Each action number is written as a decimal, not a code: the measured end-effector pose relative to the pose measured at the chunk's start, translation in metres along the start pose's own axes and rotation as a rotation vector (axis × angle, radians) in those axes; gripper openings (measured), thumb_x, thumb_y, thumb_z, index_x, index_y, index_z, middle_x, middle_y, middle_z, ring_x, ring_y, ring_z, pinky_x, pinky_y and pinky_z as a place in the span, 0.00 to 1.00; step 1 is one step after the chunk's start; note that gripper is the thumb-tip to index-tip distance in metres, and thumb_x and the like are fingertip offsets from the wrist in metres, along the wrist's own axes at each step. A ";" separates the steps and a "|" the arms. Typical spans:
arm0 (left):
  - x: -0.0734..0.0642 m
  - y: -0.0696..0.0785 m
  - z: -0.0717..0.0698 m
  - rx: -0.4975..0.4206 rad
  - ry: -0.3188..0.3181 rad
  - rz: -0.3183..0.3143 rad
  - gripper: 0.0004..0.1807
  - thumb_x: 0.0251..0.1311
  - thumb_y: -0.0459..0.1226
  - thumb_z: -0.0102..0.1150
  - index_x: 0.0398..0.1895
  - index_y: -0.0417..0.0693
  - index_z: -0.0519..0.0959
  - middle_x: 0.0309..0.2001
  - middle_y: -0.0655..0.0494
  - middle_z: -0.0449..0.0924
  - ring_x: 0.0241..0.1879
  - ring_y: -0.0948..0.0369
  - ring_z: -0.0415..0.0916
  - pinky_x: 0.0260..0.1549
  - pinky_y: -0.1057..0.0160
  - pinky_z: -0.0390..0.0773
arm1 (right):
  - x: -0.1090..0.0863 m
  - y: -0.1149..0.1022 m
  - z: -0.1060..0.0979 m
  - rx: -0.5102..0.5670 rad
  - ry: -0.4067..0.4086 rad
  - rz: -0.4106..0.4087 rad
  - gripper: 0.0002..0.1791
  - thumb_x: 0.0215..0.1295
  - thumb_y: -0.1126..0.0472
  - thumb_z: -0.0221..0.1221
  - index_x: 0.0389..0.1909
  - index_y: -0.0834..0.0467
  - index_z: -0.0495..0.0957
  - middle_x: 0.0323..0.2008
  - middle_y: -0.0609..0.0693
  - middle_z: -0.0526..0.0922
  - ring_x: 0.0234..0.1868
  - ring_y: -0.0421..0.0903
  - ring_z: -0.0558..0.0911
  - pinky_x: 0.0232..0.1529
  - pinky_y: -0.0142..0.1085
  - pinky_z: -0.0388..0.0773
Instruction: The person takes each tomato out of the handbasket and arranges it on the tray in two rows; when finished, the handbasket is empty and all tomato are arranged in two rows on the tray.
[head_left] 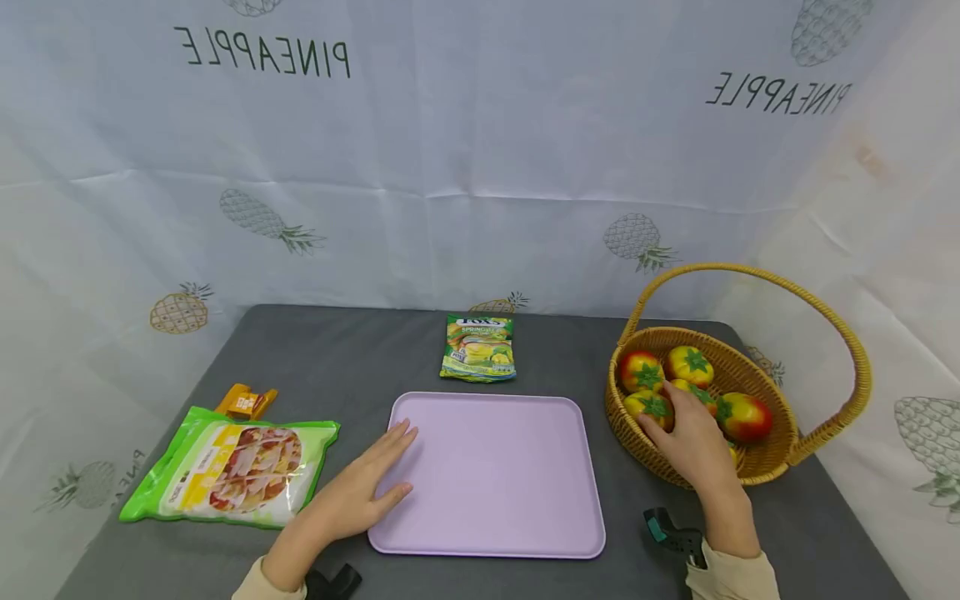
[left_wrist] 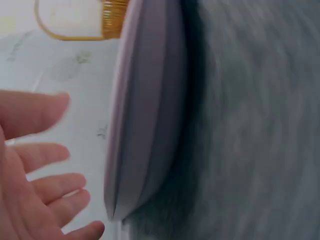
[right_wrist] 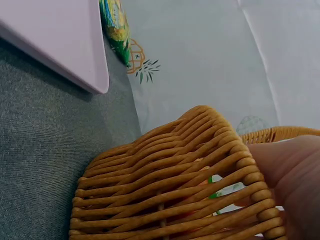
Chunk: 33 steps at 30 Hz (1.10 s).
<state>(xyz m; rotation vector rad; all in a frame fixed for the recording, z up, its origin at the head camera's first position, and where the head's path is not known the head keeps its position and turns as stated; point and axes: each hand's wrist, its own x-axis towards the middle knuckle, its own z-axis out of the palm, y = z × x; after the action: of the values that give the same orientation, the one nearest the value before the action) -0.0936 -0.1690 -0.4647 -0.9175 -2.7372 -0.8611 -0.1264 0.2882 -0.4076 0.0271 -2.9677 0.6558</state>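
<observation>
My right hand [head_left: 693,437] reaches into a wicker basket [head_left: 622,433]. Its thumb and fingers span a yellow-and-red fruit with a green leafy top [head_left: 647,407], gripping it from the near side. Around that hand lie several similar fruits, among them a redder one [head_left: 744,417]. In the right wrist view the basket wall [right_wrist: 170,185] hides most of the fingers. My left hand [head_left: 360,492], fingers straight and spread, is at the left edge of a pale purple tray [head_left: 491,475]. The left wrist view shows the fingers [left_wrist: 57,187] beside the tray's rim [left_wrist: 127,110], holding nothing.
A green-and-white food bag [head_left: 240,467] lies left of the tray, with a small orange packet [head_left: 246,402] behind it. Beyond the tray is a green-and-yellow candy bag [head_left: 478,348]. The basket's tall handle [head_left: 817,308] arches up at the right. A pineapple-print cloth [head_left: 450,150] hangs behind the grey table.
</observation>
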 end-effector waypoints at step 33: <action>-0.011 -0.032 0.023 -0.054 0.208 -0.071 0.29 0.54 0.31 0.63 0.62 0.38 0.71 0.63 0.45 0.72 0.59 0.48 0.71 0.60 0.88 0.47 | 0.007 0.003 0.006 0.016 -0.073 0.060 0.37 0.58 0.58 0.63 0.62 0.75 0.62 0.60 0.78 0.63 0.59 0.75 0.62 0.58 0.67 0.60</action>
<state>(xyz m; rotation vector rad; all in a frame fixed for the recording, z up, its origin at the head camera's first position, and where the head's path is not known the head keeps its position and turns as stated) -0.1026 -0.1826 -0.5024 -0.6986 -2.5927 -0.9878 -0.1336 0.2887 -0.4141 -0.0379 -3.0445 0.7003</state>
